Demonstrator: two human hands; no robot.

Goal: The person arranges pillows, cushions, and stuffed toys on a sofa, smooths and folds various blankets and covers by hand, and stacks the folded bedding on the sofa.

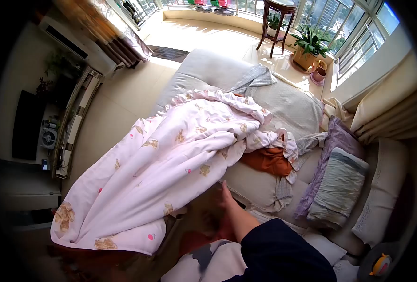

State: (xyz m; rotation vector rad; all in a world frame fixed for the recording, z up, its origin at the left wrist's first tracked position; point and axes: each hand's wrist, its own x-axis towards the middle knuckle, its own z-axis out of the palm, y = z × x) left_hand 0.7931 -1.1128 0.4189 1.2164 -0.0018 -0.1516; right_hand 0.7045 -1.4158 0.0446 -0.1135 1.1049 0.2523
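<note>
blanket of pale pink cloth, with brown bear prints and a ruffled edge, lies in many folds across the picture's middle. its far part rests on the wide light grey sofa, and its near part reaches down to the lower left, away from the sofa. from where i stand, the right hand comes out of a short dark blue sleeve and is just beside the blanket's lower right side. i see this hand almost from the edge, so i cannot tell if its fingers are spread or pressed together, or if it touches the cloth. the left hand is out of view, and its fingers i cannot tell. next to the blanket, on the sofa, is 1 crumpled rust-orange cloth. more to the right, 1 folded pale green fabric piece lies on 1 purple cushion with frilled border. near the windows stand 1 dark wooden tall stand and 1 leafy green plant in a square tan pot.
</note>
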